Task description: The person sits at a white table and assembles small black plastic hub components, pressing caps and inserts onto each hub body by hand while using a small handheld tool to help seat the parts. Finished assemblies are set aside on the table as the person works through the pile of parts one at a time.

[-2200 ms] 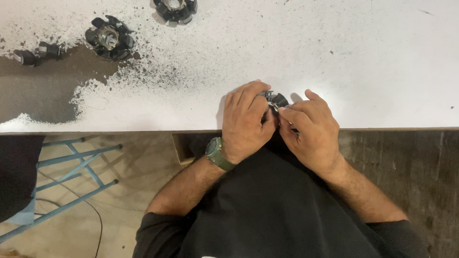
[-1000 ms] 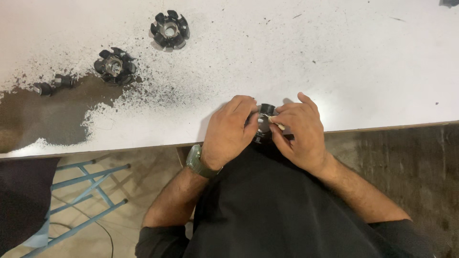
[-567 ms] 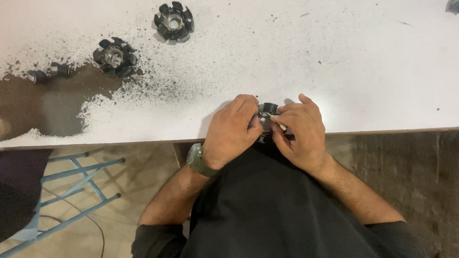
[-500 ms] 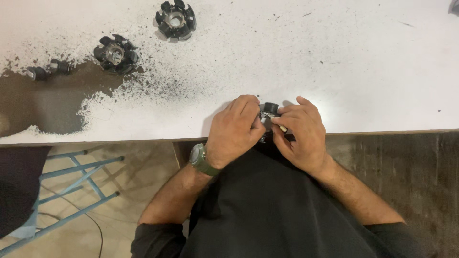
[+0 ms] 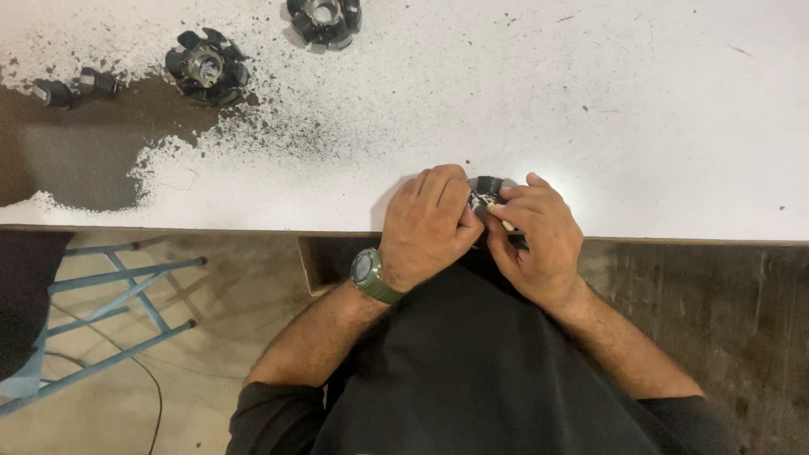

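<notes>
On the white tabletop (image 5: 640,101), two small dark cylinders (image 5: 72,86) and two black lobed metal parts (image 5: 207,66) lie far left, while at the near edge the left hand (image 5: 430,223) and right hand (image 5: 535,240) together clasp a small black part (image 5: 484,187).

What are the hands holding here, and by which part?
Both hands, left hand and right hand, clasp a small dark part at the table edge, gripping its sides. Fingers hide most of it.
</notes>
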Demonstrator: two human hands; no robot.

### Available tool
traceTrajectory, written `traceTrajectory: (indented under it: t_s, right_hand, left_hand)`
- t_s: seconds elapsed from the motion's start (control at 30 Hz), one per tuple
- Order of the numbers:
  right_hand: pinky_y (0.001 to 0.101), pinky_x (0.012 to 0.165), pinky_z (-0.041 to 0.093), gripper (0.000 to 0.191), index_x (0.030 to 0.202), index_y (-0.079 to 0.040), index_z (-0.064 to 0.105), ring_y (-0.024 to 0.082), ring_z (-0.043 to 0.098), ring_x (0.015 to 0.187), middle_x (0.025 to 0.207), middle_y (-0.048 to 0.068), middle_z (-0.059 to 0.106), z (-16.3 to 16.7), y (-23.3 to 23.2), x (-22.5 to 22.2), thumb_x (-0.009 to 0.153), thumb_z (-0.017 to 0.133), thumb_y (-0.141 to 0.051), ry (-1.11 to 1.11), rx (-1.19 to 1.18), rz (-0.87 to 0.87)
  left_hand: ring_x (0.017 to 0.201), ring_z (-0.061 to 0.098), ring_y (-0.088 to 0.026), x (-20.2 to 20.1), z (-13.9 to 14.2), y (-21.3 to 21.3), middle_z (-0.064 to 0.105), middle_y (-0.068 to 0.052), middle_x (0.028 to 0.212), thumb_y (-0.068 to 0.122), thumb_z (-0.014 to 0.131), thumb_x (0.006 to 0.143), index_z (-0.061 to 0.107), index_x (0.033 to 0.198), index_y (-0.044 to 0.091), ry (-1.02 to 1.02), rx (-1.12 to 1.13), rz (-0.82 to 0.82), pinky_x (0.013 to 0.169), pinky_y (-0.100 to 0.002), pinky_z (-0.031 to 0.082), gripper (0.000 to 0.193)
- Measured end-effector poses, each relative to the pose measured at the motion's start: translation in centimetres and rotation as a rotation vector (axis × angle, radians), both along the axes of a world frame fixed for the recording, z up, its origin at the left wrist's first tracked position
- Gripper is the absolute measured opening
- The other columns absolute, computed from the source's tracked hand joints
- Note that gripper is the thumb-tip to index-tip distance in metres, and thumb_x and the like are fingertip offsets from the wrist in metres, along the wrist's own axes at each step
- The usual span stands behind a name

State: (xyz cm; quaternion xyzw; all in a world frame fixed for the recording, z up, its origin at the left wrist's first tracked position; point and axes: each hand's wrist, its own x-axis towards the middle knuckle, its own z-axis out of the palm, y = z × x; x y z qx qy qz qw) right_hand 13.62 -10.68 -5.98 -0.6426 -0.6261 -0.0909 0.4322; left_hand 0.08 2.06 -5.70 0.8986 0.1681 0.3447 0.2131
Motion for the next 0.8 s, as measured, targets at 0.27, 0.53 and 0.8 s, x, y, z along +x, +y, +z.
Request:
traceTrajectory:
  t_s: [0.27, 0.53, 0.8]
  right_hand:
    - [0.0519, 0.109, 0.053, 0.036, 0.11, -0.005, 0.064, 0.029, 0.07, 0.107, 0.106, 0.012, 0.07, 0.2, 0.3, 0.0, 0.083, 0.084, 0.006, -0.046, -0.002, -0.011]
    - [0.0518, 0.111, 0.047, 0.031, 0.106, -0.007, 0.066, 0.028, 0.069, 0.108, 0.106, 0.011, 0.07, 0.2, -0.1, 0.5, 0.083, 0.083, 0.002, -0.129, -0.103, -0.057]
    - [0.0548, 0.126, 0.039, 0.015, 0.119, -0.003, 0.06, 0.022, 0.068, 0.108, 0.114, 0.011, 0.068, 1.2, -2.6, 6.5, 0.11, 0.071, -0.002, 0.106, 0.005, -0.294]
  left_hand:
    - [0.091, 0.062, -0.028, 0.0, -0.4, -0.1, 0.06, -0.01, 0.105, 0.005, 0.069, 0.077, 0.057, 0.098, 0.003, 0.003, 0.011, 0.018, 0.081, -0.044, 0.051, 0.025]
    - [0.094, 0.064, -0.03, -0.8, 1.3, 0.4, 0.065, -0.01, 0.11, 0.008, 0.07, 0.081, 0.06, 0.096, 0.005, 0.071, -0.18, -0.069, 0.084, -0.044, 0.054, 0.019]
    - [0.136, 0.049, -0.044, -1.7, 3.5, 18.2, 0.051, -0.033, 0.145, 0.051, 0.084, 0.094, 0.037, 0.15, -0.005, 0.2, 0.308, 0.34, 0.113, -0.053, 0.039, 0.092]
